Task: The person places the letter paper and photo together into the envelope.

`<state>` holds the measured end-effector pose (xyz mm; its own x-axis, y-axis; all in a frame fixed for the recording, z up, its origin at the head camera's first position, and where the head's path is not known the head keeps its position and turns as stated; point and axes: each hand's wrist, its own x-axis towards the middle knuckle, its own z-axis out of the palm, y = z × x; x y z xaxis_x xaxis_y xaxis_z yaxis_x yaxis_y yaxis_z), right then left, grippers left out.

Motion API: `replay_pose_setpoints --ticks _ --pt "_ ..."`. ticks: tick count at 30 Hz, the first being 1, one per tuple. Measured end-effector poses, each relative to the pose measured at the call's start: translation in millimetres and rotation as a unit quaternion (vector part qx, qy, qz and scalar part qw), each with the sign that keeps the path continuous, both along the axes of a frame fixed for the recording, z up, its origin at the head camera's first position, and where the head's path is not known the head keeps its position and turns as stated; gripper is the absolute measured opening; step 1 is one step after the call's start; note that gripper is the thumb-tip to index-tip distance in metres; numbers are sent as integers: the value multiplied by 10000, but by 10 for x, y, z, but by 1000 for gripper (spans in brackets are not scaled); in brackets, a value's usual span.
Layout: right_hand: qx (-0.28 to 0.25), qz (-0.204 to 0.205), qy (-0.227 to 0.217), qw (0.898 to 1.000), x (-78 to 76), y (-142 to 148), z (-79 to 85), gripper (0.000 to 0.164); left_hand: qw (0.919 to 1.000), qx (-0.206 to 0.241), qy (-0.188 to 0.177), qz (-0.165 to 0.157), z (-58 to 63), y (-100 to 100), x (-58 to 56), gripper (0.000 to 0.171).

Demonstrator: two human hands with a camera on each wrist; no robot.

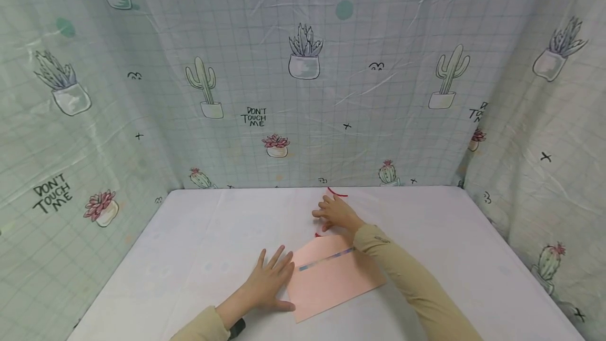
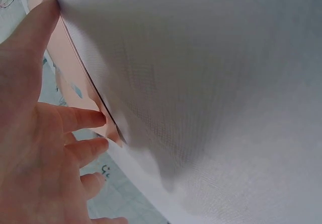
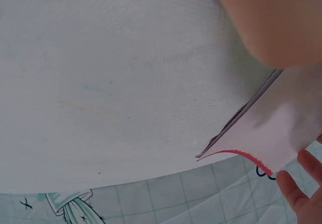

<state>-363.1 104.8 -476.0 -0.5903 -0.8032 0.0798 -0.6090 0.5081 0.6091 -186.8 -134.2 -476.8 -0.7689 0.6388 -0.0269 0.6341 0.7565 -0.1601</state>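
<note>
A peach, envelope-like piece of paper (image 1: 331, 283) with a blue patterned strip lies tilted on the white table. My left hand (image 1: 269, 284) rests spread at its left side, fingertips and thumb on the edge. In the left wrist view the thumb and two fingers touch the rim of the peach paper (image 2: 75, 73). Farther back, my right hand (image 1: 337, 213) reaches over a flat pale pink piece (image 3: 282, 123), which has layered side edges and a curved red end. Its fingers are spread and lightly bent, with fingertips at that piece's edge; the hand covers most of it in the head view.
The white table (image 1: 213, 236) ends at a cactus-printed cloth (image 1: 303, 99) at the back and sides. The right sleeve (image 1: 412, 278) passes over the right part of the peach paper. A small black object (image 1: 236, 329) shows beside the left wrist.
</note>
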Motion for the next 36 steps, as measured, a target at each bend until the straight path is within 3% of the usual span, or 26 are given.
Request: replay_pose_setpoints --ticks 7,13,17,23,29,36 --pt "-453 170 28 9988 6 87 -7 48 10000 -7 67 -10 -7 -2 -10 90" --pt "-1285 597 0 9899 14 194 55 26 9999 -6 144 -34 -13 1 -18 89" --pt "-1437 716 258 9867 32 262 107 13 9999 21 133 -36 -17 -3 -18 89" --pt "-1420 727 420 9863 40 335 136 8 9999 7 149 -36 -26 -7 -23 89" --pt "-1481 573 -64 9873 55 402 166 22 9999 3 131 -30 -30 -8 -28 89" --pt "-1861 639 -209 9802 100 522 178 28 9999 -20 126 -17 -23 -7 -26 90"
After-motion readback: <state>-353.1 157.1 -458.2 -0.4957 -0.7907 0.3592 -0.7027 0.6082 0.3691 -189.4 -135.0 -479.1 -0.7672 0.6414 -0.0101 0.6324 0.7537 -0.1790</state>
